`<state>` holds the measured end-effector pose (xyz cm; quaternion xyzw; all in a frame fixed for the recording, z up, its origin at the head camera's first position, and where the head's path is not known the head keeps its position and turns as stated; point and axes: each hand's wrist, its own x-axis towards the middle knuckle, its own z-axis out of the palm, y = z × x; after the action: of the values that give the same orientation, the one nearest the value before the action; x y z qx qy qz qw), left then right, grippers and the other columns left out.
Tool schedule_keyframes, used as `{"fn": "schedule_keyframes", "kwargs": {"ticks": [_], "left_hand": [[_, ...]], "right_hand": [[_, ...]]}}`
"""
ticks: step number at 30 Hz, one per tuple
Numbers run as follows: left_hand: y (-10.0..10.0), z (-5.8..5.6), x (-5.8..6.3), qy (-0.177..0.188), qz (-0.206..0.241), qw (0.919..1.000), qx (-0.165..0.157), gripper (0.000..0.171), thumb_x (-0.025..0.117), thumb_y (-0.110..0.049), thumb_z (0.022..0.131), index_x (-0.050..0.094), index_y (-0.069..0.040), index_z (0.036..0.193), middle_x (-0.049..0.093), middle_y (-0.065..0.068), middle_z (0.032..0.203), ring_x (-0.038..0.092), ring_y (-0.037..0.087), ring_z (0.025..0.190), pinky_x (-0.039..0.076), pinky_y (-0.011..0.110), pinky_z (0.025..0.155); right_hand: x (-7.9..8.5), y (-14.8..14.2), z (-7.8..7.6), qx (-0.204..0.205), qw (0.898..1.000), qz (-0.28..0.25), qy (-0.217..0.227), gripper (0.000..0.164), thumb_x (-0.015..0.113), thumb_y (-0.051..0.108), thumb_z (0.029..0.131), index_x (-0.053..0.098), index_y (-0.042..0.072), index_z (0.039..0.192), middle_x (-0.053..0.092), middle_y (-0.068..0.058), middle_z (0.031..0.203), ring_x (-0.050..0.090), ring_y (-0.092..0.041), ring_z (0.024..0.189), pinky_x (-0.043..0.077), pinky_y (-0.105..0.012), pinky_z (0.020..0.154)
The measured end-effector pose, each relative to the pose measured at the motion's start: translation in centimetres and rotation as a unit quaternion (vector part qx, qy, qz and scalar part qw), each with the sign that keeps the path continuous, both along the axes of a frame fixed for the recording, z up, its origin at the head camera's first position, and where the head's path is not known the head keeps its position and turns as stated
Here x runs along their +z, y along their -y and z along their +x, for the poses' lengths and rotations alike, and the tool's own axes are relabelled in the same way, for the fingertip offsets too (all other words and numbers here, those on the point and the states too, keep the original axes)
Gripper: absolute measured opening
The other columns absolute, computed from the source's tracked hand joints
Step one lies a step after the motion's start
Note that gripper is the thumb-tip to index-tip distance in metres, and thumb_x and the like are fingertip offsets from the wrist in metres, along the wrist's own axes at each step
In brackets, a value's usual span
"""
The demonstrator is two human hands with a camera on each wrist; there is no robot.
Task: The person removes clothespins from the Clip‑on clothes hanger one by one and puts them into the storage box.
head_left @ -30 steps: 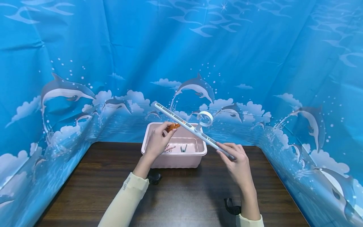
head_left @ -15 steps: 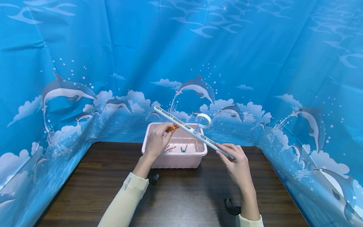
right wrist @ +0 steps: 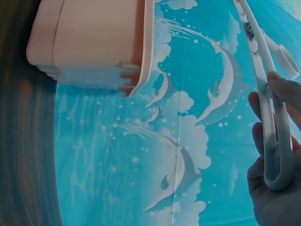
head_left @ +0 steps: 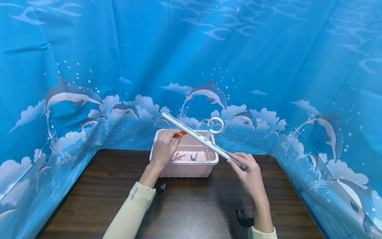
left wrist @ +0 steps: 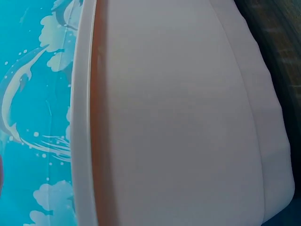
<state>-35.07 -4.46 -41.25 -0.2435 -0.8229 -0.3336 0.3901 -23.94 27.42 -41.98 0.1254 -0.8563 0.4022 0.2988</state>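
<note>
In the head view my left hand pinches an orange clip, partly hidden by the fingers, over the left side of a pink bin. The clip is close to a white slotted hanger with a round hook; whether they touch I cannot tell. My right hand grips the hanger's lower right end, and the bar slants up to the left above the bin. In the right wrist view, thumb and fingers hold the hanger's rounded end. The left wrist view shows mostly the bin's wall.
Inside the bin lie several pink clips and a dark green clip. The bin stands at the back of a dark wooden table. A blue dolphin-print curtain surrounds the table on the back and sides.
The hanger has rolled a little, so its slots look narrower. The orange clip has shifted slightly left with my left hand, and no orange shows through the slot now.
</note>
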Motion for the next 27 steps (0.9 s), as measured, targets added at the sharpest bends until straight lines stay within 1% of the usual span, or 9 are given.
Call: {"fn": "schedule_keyframes", "kwargs": {"ticks": [3,6,8,10,12,15,19,23,27], "left_hand": [[0.2,0.0,-0.2,0.014,0.006,0.9999,0.004,0.026,0.079,-0.013,0.1,0.073,-0.011,0.126,0.078,0.009,0.114,0.074,0.029,0.107,0.065,0.048,0.083],[0.4,-0.1,-0.5,0.037,-0.001,0.9993,0.009,0.029,0.077,-0.016,0.102,0.072,-0.011,0.13,0.078,0.009,0.119,0.075,0.029,0.106,0.065,0.046,0.078],[0.5,-0.2,-0.6,0.062,-0.011,0.998,0.006,0.031,0.076,-0.017,0.103,0.071,-0.012,0.133,0.077,0.009,0.123,0.076,0.028,0.107,0.066,0.046,0.079],[0.6,-0.4,-0.7,0.09,-0.026,0.9956,-0.006,0.032,0.075,-0.017,0.103,0.071,-0.012,0.135,0.077,0.01,0.127,0.076,0.028,0.108,0.066,0.045,0.083],[0.6,-0.6,-0.8,0.122,-0.042,0.9914,-0.02,0.031,0.075,-0.016,0.103,0.073,-0.012,0.133,0.078,0.01,0.125,0.076,0.027,0.104,0.065,0.043,0.085],[0.6,-0.8,-1.2,0.171,-0.07,0.9822,-0.032,0.023,0.075,-0.016,0.103,0.074,-0.009,0.125,0.078,0.011,0.115,0.071,0.024,0.092,0.063,0.041,0.085],[0.6,-0.9,-1.9,0.226,-0.095,0.969,-0.025,0.022,0.074,-0.021,0.104,0.074,-0.01,0.123,0.077,0.008,0.11,0.064,0.02,0.086,0.059,0.04,0.082],[0.6,-0.9,-2.2,0.254,-0.096,0.9623,-0.017,0.026,0.075,-0.023,0.104,0.073,-0.012,0.127,0.077,0.008,0.116,0.066,0.021,0.092,0.06,0.043,0.089],[0.5,-1.0,-2.2,0.262,-0.096,0.9602,-0.014,0.027,0.074,-0.021,0.104,0.073,-0.013,0.13,0.077,0.007,0.122,0.068,0.022,0.099,0.061,0.046,0.096]], "right_hand": [[-0.1,-0.1,0.0,-0.004,1.0,-0.001,-0.001,0.034,0.082,0.019,0.097,0.08,0.026,0.13,0.078,0.008,0.117,0.054,-0.01,0.096,0.041,-0.03,0.074],[-0.1,-0.1,0.0,-0.005,1.0,-0.005,-0.002,0.034,0.082,0.018,0.097,0.08,0.026,0.131,0.078,0.008,0.118,0.053,-0.009,0.096,0.041,-0.03,0.074],[-0.1,-0.2,0.0,-0.005,1.0,-0.005,-0.004,0.034,0.082,0.018,0.097,0.08,0.026,0.131,0.078,0.008,0.118,0.053,-0.009,0.096,0.041,-0.03,0.075],[-0.1,-0.2,0.0,-0.004,1.0,-0.006,-0.005,0.034,0.082,0.018,0.097,0.08,0.025,0.131,0.078,0.008,0.118,0.053,-0.009,0.097,0.041,-0.03,0.075],[0.0,-0.1,0.0,-0.004,1.0,-0.006,-0.006,0.035,0.082,0.018,0.097,0.08,0.026,0.131,0.078,0.008,0.118,0.053,-0.009,0.097,0.041,-0.029,0.075],[0.0,-0.1,0.0,-0.004,1.0,-0.008,-0.006,0.035,0.082,0.018,0.097,0.08,0.027,0.131,0.078,0.008,0.119,0.053,-0.009,0.097,0.041,-0.029,0.075],[0.0,0.0,0.0,-0.003,1.0,-0.009,-0.005,0.035,0.082,0.017,0.097,0.08,0.028,0.131,0.078,0.008,0.118,0.053,-0.009,0.096,0.041,-0.029,0.075],[0.0,-0.1,0.0,-0.003,1.0,-0.01,-0.004,0.036,0.082,0.018,0.097,0.08,0.029,0.131,0.078,0.008,0.118,0.053,-0.009,0.096,0.041,-0.029,0.075],[0.0,-0.1,0.0,-0.002,1.0,-0.012,-0.001,0.036,0.082,0.019,0.097,0.08,0.03,0.131,0.078,0.008,0.118,0.052,-0.009,0.095,0.041,-0.03,0.074]]}}
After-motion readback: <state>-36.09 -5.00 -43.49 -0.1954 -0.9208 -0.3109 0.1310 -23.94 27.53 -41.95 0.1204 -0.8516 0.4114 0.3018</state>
